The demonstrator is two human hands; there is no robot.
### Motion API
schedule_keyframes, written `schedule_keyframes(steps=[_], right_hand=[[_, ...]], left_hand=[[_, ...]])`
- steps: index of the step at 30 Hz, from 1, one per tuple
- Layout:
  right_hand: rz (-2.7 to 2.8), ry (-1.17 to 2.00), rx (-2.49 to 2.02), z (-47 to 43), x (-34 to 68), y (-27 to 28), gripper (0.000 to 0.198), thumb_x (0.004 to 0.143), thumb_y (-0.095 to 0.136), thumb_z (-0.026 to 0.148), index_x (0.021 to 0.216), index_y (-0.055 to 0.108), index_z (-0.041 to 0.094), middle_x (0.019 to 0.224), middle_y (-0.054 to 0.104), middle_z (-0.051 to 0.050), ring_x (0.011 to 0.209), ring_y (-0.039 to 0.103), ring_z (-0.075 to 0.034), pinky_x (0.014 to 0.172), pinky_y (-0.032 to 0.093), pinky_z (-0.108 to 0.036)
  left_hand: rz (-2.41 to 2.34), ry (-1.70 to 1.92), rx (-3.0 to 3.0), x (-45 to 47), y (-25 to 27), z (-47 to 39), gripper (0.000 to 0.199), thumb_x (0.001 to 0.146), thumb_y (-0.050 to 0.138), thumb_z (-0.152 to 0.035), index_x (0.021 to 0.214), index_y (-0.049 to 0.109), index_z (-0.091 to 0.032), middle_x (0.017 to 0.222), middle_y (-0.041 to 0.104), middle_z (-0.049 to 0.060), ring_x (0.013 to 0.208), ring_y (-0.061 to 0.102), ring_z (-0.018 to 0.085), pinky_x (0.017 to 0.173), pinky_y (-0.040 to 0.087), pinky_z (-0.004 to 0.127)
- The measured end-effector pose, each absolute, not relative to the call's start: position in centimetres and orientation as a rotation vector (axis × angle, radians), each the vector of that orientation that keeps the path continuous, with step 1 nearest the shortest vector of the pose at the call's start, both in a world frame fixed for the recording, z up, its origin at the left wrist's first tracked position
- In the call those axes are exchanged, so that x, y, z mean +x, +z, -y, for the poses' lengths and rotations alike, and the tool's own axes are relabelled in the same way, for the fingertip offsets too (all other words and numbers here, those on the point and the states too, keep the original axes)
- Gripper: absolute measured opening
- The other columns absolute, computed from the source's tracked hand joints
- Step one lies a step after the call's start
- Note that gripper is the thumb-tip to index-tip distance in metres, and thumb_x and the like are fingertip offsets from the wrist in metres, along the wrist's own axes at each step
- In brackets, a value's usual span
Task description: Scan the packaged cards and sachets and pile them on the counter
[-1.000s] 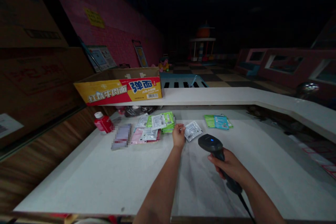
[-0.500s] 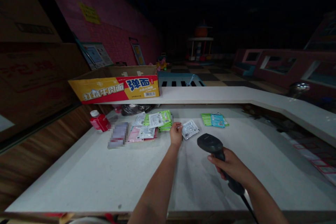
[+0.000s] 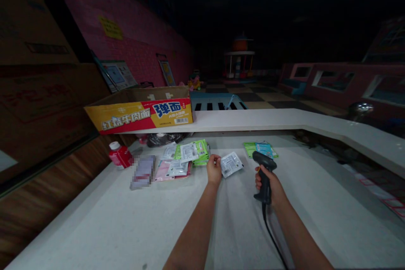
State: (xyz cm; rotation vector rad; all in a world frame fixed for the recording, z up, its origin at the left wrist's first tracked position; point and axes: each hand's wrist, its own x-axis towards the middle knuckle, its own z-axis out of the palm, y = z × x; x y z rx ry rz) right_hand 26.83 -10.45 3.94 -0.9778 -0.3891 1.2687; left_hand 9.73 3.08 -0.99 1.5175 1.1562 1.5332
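My left hand (image 3: pixel 214 170) is closed at the left edge of a silver packet (image 3: pixel 231 164), pinching its corner above the white counter (image 3: pixel 177 219). In my right hand (image 3: pixel 271 185) is a black corded barcode scanner (image 3: pixel 264 177), held upright by its handle with the head tipped toward the left. Behind the scanner lie a green packet (image 3: pixel 249 149) and a blue packet (image 3: pixel 264 148), partly overlapping. Left of my left hand is a loose pile of packets: green ones (image 3: pixel 201 147), silver ones (image 3: pixel 189 152) and a pink one (image 3: pixel 163 169).
A red bottle with a white cap (image 3: pixel 120 156) and a blurred-out flat item (image 3: pixel 144 171) stand on the left. An open noodle carton (image 3: pixel 139 117) sits on the raised white ledge (image 3: pixel 247 120) behind. Stacked cardboard boxes (image 3: pixel 47 101) rise at far left.
My right hand has swung the scanner right and more upright, away from the silver packet. My left hand stays at the packet's edge. The view has tilted slightly upward.
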Motion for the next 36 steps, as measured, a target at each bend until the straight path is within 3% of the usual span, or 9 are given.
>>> schedule_keyframes(steps=[7, 12, 18, 23, 25, 30, 36], right_hand=[[0.336, 1.312, -0.785, 10.6, 27.6, 2.1, 0.038, 0.062, 0.083, 0.044, 0.078, 0.062, 0.018, 0.048, 0.052, 0.006, 0.039, 0.043, -0.006, 0.037, 0.037, -0.016], [0.351, 1.301, -0.818, 10.6, 27.6, 1.9, 0.037, 0.062, 0.083, 0.045, 0.077, 0.062, 0.018, 0.048, 0.052, 0.005, 0.04, 0.044, -0.007, 0.037, 0.038, -0.018], [0.297, 1.345, -0.788, 10.8, 27.9, 1.8, 0.036, 0.061, 0.084, 0.042, 0.076, 0.063, 0.018, 0.049, 0.052, 0.005, 0.041, 0.044, -0.007, 0.037, 0.038, -0.017], [0.282, 1.361, -0.766, 10.9, 27.9, 1.8, 0.034, 0.061, 0.084, 0.041, 0.077, 0.064, 0.018, 0.049, 0.052, 0.005, 0.041, 0.044, -0.007, 0.038, 0.038, -0.017], [0.277, 1.364, -0.763, 10.9, 27.9, 1.8, 0.032, 0.062, 0.083, 0.04, 0.077, 0.064, 0.018, 0.05, 0.052, 0.004, 0.042, 0.044, -0.007, 0.038, 0.039, -0.017], [0.276, 1.354, -0.773, 11.1, 27.8, 1.8, 0.03, 0.064, 0.082, 0.038, 0.077, 0.064, 0.017, 0.05, 0.052, 0.004, 0.042, 0.044, -0.007, 0.038, 0.039, -0.018], [0.273, 1.359, -0.769, 11.2, 27.8, 1.8, 0.03, 0.062, 0.083, 0.036, 0.075, 0.064, 0.017, 0.05, 0.051, 0.004, 0.042, 0.044, -0.008, 0.038, 0.039, -0.018]], left_hand=[[-1.2, 1.493, 1.508, 9.8, -0.7, -2.7, 0.006, 0.075, 0.053, -0.019, 0.07, 0.058, -0.018, 0.068, 0.059, 0.0, 0.069, 0.057, 0.014, 0.067, 0.044, 0.025], [-1.222, 1.422, 1.015, 10.6, -0.2, -1.4, 0.005, 0.071, 0.062, -0.02, 0.07, 0.059, -0.016, 0.06, 0.058, -0.001, 0.058, 0.057, 0.013, 0.058, 0.047, 0.026], [-0.937, 1.424, 0.577, 8.2, 3.7, -0.3, 0.025, 0.062, 0.073, -0.013, 0.084, 0.062, -0.016, 0.073, 0.067, 0.004, 0.066, 0.065, 0.014, 0.066, 0.052, 0.028], [-1.168, 1.736, 0.913, 0.7, 6.8, -1.7, 0.03, 0.069, 0.065, -0.026, 0.096, 0.068, -0.014, 0.071, 0.064, 0.001, 0.057, 0.057, 0.011, 0.057, 0.046, 0.024], [-1.379, 1.793, 1.096, -2.3, 7.4, -2.6, 0.03, 0.069, 0.062, -0.026, 0.095, 0.07, -0.013, 0.072, 0.066, 0.003, 0.063, 0.059, 0.015, 0.061, 0.048, 0.027], [-1.736, 1.574, 1.488, -6.4, 7.8, -4.2, 0.022, 0.068, 0.058, -0.018, 0.085, 0.073, -0.016, 0.078, 0.069, 0.006, 0.078, 0.064, 0.022, 0.075, 0.049, 0.034], [-2.169, 1.236, 1.865, -6.5, 8.3, -3.3, 0.026, 0.076, 0.056, -0.017, 0.098, 0.071, -0.017, 0.095, 0.065, 0.011, 0.095, 0.06, 0.026, 0.087, 0.043, 0.037]])
